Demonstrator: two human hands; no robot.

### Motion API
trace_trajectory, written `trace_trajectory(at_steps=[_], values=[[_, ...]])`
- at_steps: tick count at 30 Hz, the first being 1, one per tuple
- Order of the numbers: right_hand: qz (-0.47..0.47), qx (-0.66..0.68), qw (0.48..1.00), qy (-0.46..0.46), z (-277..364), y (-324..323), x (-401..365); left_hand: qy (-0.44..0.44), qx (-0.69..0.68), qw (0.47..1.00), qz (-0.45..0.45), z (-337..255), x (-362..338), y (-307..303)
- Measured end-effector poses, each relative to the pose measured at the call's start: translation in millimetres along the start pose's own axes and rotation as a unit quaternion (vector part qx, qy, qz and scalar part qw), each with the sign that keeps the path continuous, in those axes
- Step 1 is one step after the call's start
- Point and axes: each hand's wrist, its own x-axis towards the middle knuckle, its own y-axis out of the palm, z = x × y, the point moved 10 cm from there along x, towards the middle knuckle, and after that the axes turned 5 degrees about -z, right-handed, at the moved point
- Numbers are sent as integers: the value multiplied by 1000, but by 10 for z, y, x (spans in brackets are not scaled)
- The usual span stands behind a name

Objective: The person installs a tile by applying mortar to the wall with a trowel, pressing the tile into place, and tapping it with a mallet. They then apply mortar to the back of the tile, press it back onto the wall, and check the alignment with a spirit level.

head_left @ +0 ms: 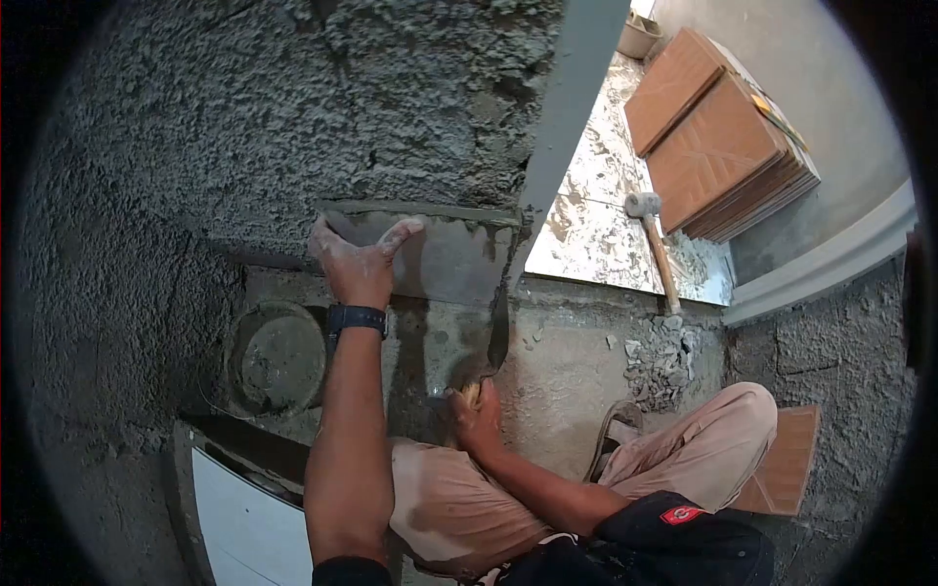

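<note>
A grey tile strip (449, 262) stands along the foot of the rough plastered wall, with wet mortar on its top edge and streaks down its face. My left hand (357, 269) holds its left part, thumb on the face and fingers curled at the other side. Low in front of the tile, my right hand (476, 420) is closed round the wooden handle of a trowel. The trowel's dark blade (500, 327) points up beside the tile's right end, close to the door frame (576, 107).
A round mortar-smeared bucket (278, 356) stands left of my left forearm. Beyond the doorway lie a mallet (653, 234) and stacked brown tiles (713, 137). Rubble (664, 361) is heaped near my foot. A white panel (244, 518) lies lower left, a loose brown tile (782, 459) at right.
</note>
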Motion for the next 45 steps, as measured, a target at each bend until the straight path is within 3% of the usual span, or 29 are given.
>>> trace_trajectory(at_steps=[4, 6, 10, 15, 20, 22, 23, 27, 29, 30, 32, 34, 37, 41, 43, 45], values=[[-6, 31, 999, -37, 261, -98, -106, 9, 24, 1000, -9, -74, -23, -38], [-5, 39, 992, -116, 539, -158, -166, 2, 25, 1000, -7, -104, -26, -52], [9, 39, 986, -162, 827, -231, -182, 21, -12, 1000, -6, -51, -11, -20], [40, 205, 960, -188, 1240, -457, -214, 8, 9, 1000, -16, -41, -24, -50], [6, 190, 972, -135, 530, -606, -39, 14, -16, 1000, -18, -69, -3, -12], [-14, 163, 986, -45, -50, -611, 50, 13, -25, 999, -15, -44, -4, -25], [5, 187, 980, 73, -82, -539, -47, 7, -22, 999, -22, -8, -12, -38], [14, 109, 994, 22, -877, -517, 113, 40, 1, 997, -68, -77, -36, -80], [23, 16, 996, -80, -1116, -574, 191, 29, 6, 997, -78, -79, -50, -118], [36, 4, 996, -81, -1050, -573, 157, 19, -15, 998, -59, -99, -55, -131], [76, 63, 993, 62, -1164, -521, 74, -7, -40, 998, -52, -92, -53, -149], [83, 11, 996, 24, -1100, -457, 80, -13, -41, 999, -32, -73, -30, -74], [107, 65, 992, 27, -1447, -447, 138, -42, -56, 997, -45, 1, -34, -23], [132, 55, 989, 48, -1180, -343, 59, -54, -49, 996, -42, -43, -55, -90], [148, -17, 988, -33, -1277, -383, 156, -74, -53, 996, -23, -35, -47, -105], [135, -42, 989, -29, -1187, -384, 118, -82, -49, 995, -6, -31, -42, -103]])
